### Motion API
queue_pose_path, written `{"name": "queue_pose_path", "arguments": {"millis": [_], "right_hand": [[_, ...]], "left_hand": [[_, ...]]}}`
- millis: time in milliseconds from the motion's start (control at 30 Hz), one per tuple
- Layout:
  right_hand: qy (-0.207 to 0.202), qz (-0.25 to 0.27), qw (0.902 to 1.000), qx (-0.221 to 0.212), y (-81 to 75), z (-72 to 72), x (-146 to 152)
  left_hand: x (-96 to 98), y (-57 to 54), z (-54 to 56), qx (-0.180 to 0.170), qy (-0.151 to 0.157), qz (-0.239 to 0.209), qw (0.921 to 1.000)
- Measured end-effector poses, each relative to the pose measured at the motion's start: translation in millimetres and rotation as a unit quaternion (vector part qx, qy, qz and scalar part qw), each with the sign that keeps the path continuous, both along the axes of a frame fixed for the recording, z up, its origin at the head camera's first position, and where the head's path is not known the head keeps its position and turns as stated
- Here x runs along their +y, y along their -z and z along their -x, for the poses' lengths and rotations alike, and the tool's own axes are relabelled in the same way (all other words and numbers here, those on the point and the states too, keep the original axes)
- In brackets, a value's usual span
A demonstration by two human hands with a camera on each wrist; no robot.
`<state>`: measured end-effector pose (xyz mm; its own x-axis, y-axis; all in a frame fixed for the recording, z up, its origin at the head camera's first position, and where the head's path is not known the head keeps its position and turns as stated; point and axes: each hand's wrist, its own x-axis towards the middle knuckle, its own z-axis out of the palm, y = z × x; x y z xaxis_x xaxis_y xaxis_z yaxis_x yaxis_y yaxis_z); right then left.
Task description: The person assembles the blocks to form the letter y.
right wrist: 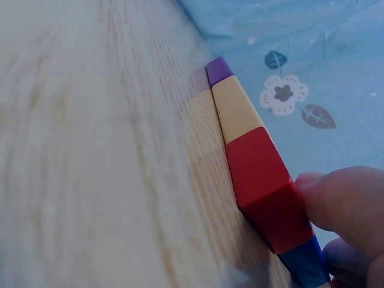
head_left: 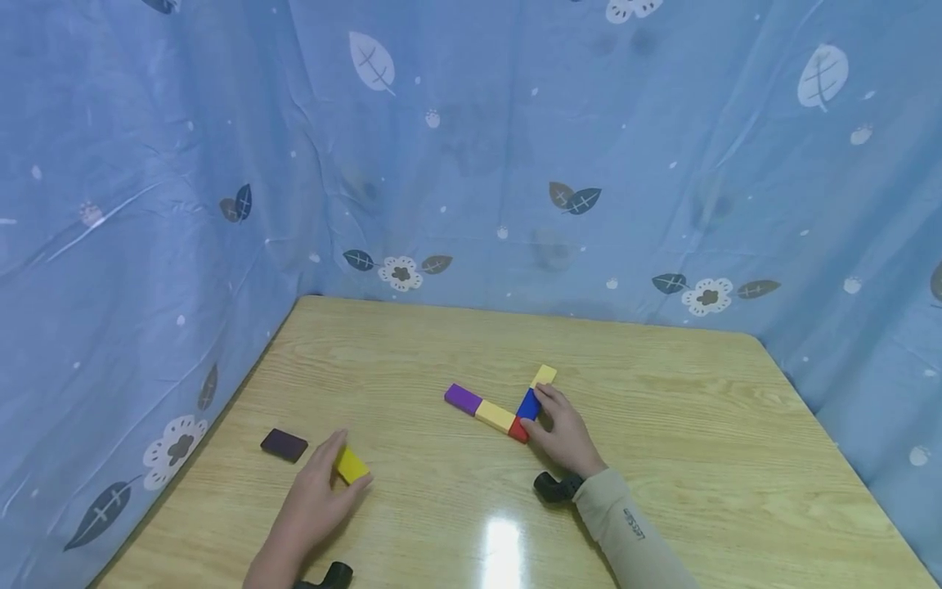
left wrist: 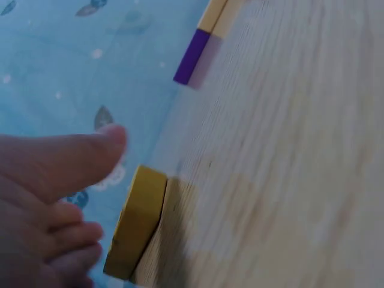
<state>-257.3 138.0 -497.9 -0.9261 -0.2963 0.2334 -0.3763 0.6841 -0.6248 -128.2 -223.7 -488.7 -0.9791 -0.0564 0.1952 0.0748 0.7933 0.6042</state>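
My left hand spreads around a yellow block on the table, fingers along its far side and thumb by its near corner. In the left wrist view a gap shows between the thumb and that block. On the right, my right hand holds a blue block, with the thumb touching the red block beside it. Purple, cream, red, blue and pale yellow blocks form a V-shaped line. The fingers partly cover the blue block.
A dark block lies left of my left hand. The wooden table ends at a blue patterned curtain at the back and sides. Black wrist devices sit under both wrists.
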Motion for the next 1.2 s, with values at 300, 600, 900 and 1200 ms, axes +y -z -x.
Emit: {"name": "queue_pose_path", "arguments": {"millis": [300, 600, 900, 1200], "right_hand": [[0.000, 0.004, 0.9999, 0.011, 1.0, 0.0, 1.3], [0.000, 0.006, 1.0000, 0.002, 1.0, -0.2, 2.8], [0.000, 0.002, 1.0000, -0.001, 2.0, 0.0, 3.1], [0.002, 0.005, 1.0000, -0.005, 1.7, -0.4, 2.3]], "left_hand": [[-7.9, -0.3, 1.7, -0.051, -0.010, 0.004, 0.9986], [-8.9, -3.5, 0.9, -0.104, -0.015, 0.003, 0.9945], [-4.2, -3.0, -2.6, -0.071, -0.021, -0.016, 0.9971], [-1.8, -5.1, -3.6, -0.052, -0.026, -0.042, 0.9974]]}}
